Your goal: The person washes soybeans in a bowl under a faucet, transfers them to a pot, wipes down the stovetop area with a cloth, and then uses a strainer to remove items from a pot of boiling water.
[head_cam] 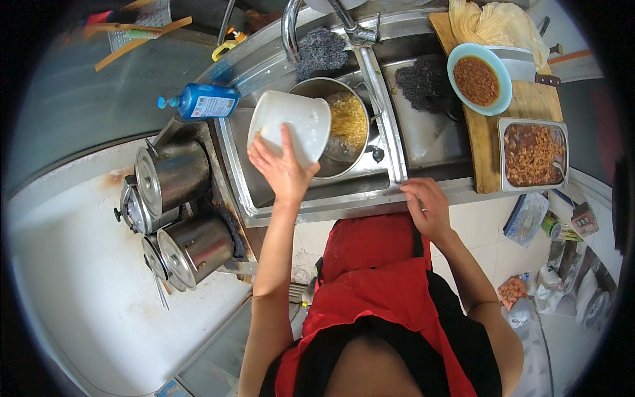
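Observation:
My left hand (pixel 280 168) grips a white tub (pixel 292 121), which is tipped on its side with its mouth to the right. Below and beside it, a stainless steel pot (pixel 366 141) with loop handles stands in the left sink basin (pixel 347 186). Yellow, bean-like pieces (pixel 349 116) lie in the pot, blurred near the tub's rim. The tub hides the pot's left part. My right hand (pixel 427 206) holds nothing; its loosely bent fingers rest at the front rim of the steel sink (pixel 449 187), near the divider.
A faucet (pixel 291 34) rises behind the pot. Blue pump bottle (pixel 206 101) lies at the left. On a cutting board (pixel 536 99) are a cleaver (pixel 513 62), a bowl of brown food (pixel 477 82) and a steel tray (pixel 533 154). Lidded pots (pixel 196 250) stand left; dark mesh (pixel 424 84) lies in the right basin.

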`<action>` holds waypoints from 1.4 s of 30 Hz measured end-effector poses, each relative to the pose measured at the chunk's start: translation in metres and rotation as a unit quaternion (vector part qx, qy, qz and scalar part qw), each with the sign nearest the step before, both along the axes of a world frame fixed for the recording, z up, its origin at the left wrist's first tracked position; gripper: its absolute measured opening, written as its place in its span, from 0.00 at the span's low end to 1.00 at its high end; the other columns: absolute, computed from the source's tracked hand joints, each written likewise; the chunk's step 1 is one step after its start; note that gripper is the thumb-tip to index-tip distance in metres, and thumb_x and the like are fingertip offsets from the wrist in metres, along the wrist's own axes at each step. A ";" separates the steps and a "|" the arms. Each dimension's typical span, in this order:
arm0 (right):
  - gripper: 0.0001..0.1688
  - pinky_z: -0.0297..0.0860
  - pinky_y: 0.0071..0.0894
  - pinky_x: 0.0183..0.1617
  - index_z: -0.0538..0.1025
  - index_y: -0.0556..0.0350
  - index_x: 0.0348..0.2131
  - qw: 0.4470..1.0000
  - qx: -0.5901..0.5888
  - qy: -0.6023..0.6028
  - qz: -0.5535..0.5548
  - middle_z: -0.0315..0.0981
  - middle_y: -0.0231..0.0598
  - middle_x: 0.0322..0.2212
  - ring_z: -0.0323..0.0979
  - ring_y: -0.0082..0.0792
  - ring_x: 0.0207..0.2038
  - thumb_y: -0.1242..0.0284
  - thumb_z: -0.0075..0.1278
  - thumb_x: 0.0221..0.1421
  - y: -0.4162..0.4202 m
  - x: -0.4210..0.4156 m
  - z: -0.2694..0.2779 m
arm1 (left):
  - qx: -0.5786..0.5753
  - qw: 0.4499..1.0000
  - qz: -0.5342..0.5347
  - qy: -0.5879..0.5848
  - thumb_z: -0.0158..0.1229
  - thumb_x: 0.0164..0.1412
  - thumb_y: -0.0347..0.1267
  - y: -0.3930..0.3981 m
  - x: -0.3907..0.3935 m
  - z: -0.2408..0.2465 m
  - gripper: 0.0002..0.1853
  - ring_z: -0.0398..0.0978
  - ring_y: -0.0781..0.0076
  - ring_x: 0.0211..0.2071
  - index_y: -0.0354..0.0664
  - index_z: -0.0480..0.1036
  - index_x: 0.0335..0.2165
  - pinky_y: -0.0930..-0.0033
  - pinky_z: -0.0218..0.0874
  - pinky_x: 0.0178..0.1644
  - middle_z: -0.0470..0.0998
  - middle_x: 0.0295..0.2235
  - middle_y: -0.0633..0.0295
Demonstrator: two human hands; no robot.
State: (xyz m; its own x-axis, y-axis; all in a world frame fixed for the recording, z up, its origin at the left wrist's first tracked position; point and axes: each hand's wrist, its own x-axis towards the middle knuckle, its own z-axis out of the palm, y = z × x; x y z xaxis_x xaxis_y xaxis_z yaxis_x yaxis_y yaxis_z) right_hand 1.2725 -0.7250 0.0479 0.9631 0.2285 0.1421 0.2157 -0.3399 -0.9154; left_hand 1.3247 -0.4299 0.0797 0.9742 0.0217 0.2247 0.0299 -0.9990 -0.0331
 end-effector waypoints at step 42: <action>0.10 0.67 0.34 0.43 0.76 0.55 0.32 0.941 -0.225 -0.197 0.160 0.73 0.36 0.37 0.70 0.36 0.41 0.72 0.50 0.47 0.190 0.094 -0.023 | -0.602 0.797 0.044 -0.015 0.74 0.28 0.39 0.040 -0.064 0.013 0.65 0.49 0.55 0.62 0.42 0.42 0.62 0.52 0.45 0.63 0.46 0.60 0.49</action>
